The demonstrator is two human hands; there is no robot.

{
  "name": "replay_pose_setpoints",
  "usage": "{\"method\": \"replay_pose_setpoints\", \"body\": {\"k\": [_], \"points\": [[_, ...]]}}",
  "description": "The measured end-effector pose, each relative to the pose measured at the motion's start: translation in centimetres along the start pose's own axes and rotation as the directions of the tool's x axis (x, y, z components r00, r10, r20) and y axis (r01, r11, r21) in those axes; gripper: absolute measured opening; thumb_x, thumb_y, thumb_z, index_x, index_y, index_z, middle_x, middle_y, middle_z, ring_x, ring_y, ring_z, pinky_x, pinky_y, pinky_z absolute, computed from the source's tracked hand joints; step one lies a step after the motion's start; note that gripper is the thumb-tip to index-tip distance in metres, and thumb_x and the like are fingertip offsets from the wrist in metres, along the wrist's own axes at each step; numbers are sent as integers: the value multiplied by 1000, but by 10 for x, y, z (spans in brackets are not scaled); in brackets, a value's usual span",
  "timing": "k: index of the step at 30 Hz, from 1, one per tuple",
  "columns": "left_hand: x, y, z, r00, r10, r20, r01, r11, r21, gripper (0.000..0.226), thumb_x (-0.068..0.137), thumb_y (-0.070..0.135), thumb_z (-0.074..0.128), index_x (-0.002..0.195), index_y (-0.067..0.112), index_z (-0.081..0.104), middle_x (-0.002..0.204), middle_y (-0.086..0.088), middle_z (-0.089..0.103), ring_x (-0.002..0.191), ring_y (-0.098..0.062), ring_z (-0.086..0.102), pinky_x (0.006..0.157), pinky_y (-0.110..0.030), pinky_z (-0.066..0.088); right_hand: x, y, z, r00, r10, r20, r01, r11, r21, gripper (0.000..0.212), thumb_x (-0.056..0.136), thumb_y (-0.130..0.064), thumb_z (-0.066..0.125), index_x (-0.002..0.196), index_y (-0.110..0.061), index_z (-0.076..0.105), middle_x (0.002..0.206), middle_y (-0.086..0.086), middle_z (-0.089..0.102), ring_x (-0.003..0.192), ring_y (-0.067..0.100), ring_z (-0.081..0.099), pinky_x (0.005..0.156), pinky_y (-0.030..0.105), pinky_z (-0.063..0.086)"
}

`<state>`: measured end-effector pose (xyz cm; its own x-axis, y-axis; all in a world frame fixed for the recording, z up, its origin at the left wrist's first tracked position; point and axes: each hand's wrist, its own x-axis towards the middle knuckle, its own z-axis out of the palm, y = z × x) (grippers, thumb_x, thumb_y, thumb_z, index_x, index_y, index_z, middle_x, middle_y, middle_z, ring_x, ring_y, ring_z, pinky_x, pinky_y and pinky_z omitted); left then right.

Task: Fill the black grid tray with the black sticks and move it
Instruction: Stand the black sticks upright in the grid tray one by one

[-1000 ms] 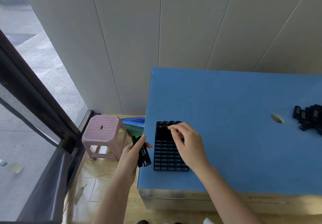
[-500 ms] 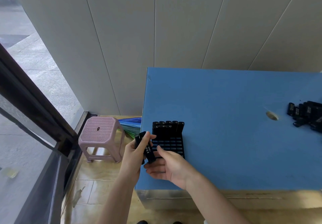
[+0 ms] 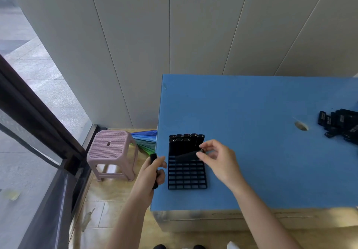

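The black grid tray (image 3: 187,178) lies near the front left corner of the blue table (image 3: 251,151). Several black sticks (image 3: 184,142) stand upright in its far rows; the near cells are empty. My right hand (image 3: 217,159) pinches one black stick (image 3: 188,155) by its end, tilted low over the tray just in front of the standing ones. My left hand (image 3: 153,173) hovers at the table's left edge beside the tray, closed around more black sticks (image 3: 153,157). A loose pile of black sticks (image 3: 341,126) lies at the table's right edge.
A small hole (image 3: 301,126) marks the table top left of the pile. A pink plastic stool (image 3: 112,151) stands on the floor left of the table, with a folded umbrella (image 3: 146,140) behind it. A panelled wall runs behind, a glass door at left.
My right hand took a stick from the bundle in my left hand and carried it up over the tray's second row. My left hand stayed at the table's edge.
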<state>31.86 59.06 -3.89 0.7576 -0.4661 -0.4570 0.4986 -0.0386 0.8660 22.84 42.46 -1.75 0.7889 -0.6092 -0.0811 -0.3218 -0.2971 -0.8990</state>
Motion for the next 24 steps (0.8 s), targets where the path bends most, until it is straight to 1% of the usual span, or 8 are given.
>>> {"method": "replay_pose_setpoints", "body": {"k": [1, 3, 5, 7, 10, 14, 19, 24], "points": [[1, 0, -1, 1000, -10, -4, 10, 1000, -17, 14, 92, 16, 51, 81, 11, 44, 75, -5, 48, 40, -9, 31, 44, -20, 27, 3, 1, -4, 998, -53, -35, 50, 994, -95, 15, 78, -12, 72, 80, -22, 61, 76, -6, 67, 64, 5, 63, 65, 11, 48], [3, 2, -2, 1000, -29, -12, 28, 998, -62, 13, 93, 16, 48, 83, 12, 41, 73, -4, 49, 37, -9, 31, 41, -20, 27, 8, 2, -11, 988, -136, -72, 119, 973, -195, 13, 76, -12, 73, 80, -22, 65, 75, -6, 68, 66, 6, 63, 68, 18, 52], [6, 3, -1, 999, -50, -12, 48, 993, -108, 15, 94, 20, 47, 83, 13, 40, 69, -4, 48, 35, -9, 32, 39, -19, 28, 13, 2, -13, 970, -234, -66, 207, 937, -280, 12, 76, -9, 73, 82, -19, 68, 78, -8, 66, 69, 9, 63, 72, 23, 53], [6, 4, -1, 998, -63, -7, 61, 992, -114, 20, 96, 26, 47, 82, 13, 41, 64, -3, 46, 36, -9, 33, 39, -19, 29, 18, 0, -13, 947, -317, -42, 285, 895, -343, 12, 76, -8, 73, 85, -16, 70, 80, -11, 62, 70, 9, 62, 73, 23, 53], [3, 4, 0, 999, -40, -1, 40, 995, -87, 24, 96, 31, 45, 82, 13, 39, 63, 0, 42, 40, -9, 35, 46, -22, 30, 24, -1, -8, 923, -383, -27, 339, 845, -413, 12, 78, -12, 72, 89, -15, 70, 84, -9, 64, 72, 9, 61, 73, 24, 52], [0, 5, 2, 1000, 0, -16, -1, 999, -52, 24, 96, 33, 44, 84, 13, 41, 64, 0, 42, 43, -9, 37, 52, -24, 29, 29, -1, -1, 911, -413, -5, 367, 815, -449, 12, 80, -16, 70, 92, -14, 67, 90, -7, 67, 75, 1, 56, 76, 20, 48], [-1, 4, -1, 998, -15, -58, 15, 1000, 1, 26, 96, 36, 43, 84, 13, 47, 69, -1, 47, 56, -13, 41, 59, -26, 33, 35, -1, 2, 904, -425, 46, 399, 800, -448, 9, 78, -15, 72, 86, -12, 68, 83, -5, 68, 71, 15, 63, 72, 32, 54], [2, 1, -4, 996, -32, -87, 37, 998, 53, 30, 95, 41, 44, 82, 15, 50, 74, -2, 44, 64, -13, 41, 63, -25, 34, 41, -3, -2, 895, -421, 150, 440, 772, -458, 10, 80, -17, 70, 88, -11, 72, 88, -6, 67, 77, 14, 63, 75, 30, 52]]}}
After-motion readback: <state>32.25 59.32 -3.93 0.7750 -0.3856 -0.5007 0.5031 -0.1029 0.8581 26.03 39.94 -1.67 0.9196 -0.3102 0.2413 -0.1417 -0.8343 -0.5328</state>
